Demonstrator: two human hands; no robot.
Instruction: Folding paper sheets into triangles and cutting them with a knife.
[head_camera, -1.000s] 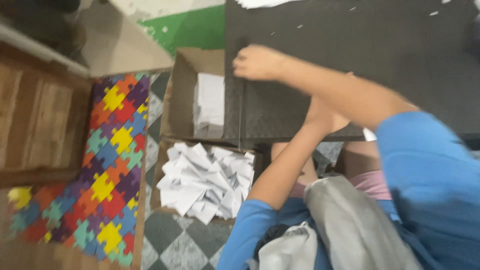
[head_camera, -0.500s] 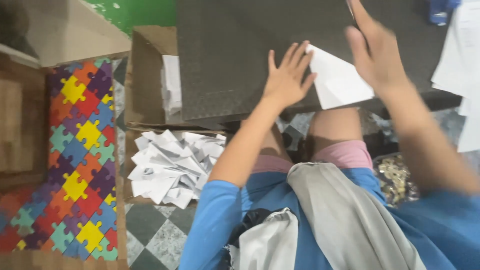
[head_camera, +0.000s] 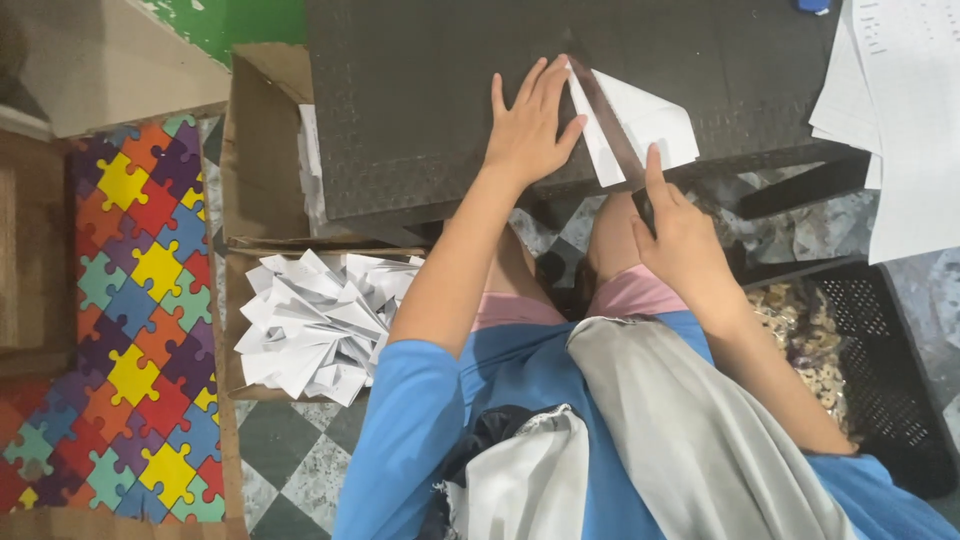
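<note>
A white sheet of paper (head_camera: 650, 125) lies on the dark table (head_camera: 420, 90) near its front edge. Across the sheet runs a dark ruler-like strip (head_camera: 608, 125), set on a slant. My left hand (head_camera: 530, 130) lies flat with fingers spread, pressing on the strip's far end and the sheet's left part. My right hand (head_camera: 680, 235) grips the strip's near end at the table edge, its index finger stretched along it.
A cardboard box (head_camera: 240, 300) of several folded white papers (head_camera: 310, 320) sits on the floor at left, with another box (head_camera: 260, 150) behind it. A stack of white sheets (head_camera: 900, 120) lies at right. A black crate (head_camera: 880, 350) holds small tan pieces. A puzzle mat (head_camera: 140, 300) covers the floor.
My left hand came back from the table's left side onto the sheet. The dark strip now lies across the paper, and my right hand has dropped to the table's near edge.
</note>
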